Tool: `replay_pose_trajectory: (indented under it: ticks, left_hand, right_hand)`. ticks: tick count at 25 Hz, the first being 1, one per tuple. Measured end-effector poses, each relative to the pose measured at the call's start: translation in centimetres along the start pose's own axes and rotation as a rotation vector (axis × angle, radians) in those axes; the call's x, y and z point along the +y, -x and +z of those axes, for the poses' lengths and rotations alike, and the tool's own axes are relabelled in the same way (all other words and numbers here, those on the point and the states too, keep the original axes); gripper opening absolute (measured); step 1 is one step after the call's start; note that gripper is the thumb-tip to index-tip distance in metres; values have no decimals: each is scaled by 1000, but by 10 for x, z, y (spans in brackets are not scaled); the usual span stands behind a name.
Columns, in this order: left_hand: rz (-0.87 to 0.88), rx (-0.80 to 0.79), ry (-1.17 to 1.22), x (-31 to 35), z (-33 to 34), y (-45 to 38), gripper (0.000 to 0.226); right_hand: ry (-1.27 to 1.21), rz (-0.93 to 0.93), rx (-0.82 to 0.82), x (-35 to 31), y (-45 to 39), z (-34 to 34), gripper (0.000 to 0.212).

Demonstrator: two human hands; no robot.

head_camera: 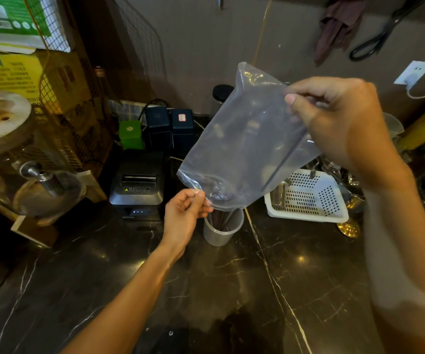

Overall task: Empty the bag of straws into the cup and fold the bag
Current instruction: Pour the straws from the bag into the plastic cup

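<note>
**Both hands pinched on the bag, mouth over the cup**

Pinching w/ both hands: my right hand [339, 123] was closed on the bag [247, 146] at its raised end, thumb over the film, and my left hand [184, 213] nipped the low corner by the mouth between thumb and forefinger. Nothing else in either hand.

Largest first. Countertop [232, 290] was dark polished stone w/ pale veins, glossy, prob. slick. Bag was thin clear plastic, limp and creased, hanging tilted w/ its open end pointed down just above the cup [223, 228]. At least one straw [280, 167] showed as a dark thin line inside the film, lying along the slope. White perforated basket [308, 198] sat just beside the cup, rigid plastic, full of holes. Cup was small, translucent, round, upright, w/ dark straws [219, 221] already standing in it.

Risks, as I judged them: the straw in the bag could've clung to the film and not slid, so a shake might've flicked it past the rim onto the stone or into the basket. Cup looked light and top-heavy w/ tall straws, so a brush from the bag or my left hand could've tipped it. Film was slippery; a two-finger pinch on one corner could've let go and dropped the mouth off target.
</note>
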State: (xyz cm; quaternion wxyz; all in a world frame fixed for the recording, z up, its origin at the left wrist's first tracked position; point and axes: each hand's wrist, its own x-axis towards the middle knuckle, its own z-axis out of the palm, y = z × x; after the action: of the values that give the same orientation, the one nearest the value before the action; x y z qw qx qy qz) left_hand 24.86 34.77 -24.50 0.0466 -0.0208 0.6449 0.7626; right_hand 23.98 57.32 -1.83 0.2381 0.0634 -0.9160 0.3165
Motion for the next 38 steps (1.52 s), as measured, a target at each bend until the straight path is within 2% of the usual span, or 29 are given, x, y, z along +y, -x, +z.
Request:
replay_pose_trajectory:
  ticks: [10, 14, 19, 25, 30, 38]
  left_hand:
    - [83, -22, 47, 27, 4, -8, 17]
    - [43, -14, 17, 15, -3, -6, 20]
    - [8, 30, 26, 6, -2, -4, 24]
    - [41, 29, 36, 15, -5, -8, 22]
    - [61, 28, 93, 31, -1, -11, 13]
    - [148, 0, 94, 59, 4, -11, 12]
  right_hand:
    - [7, -20, 48, -8, -15, -23, 23]
    - [144, -8, -78, -10, -17, -15, 27]
    - [214, -36, -119, -17, -18, -8, 32]
    - [201, -62, -71, -20, -22, -12, 36]
    - [185, -85, -23, -22, -23, -23, 33]
    - [132, -157, 93, -24, -23, -47, 30]
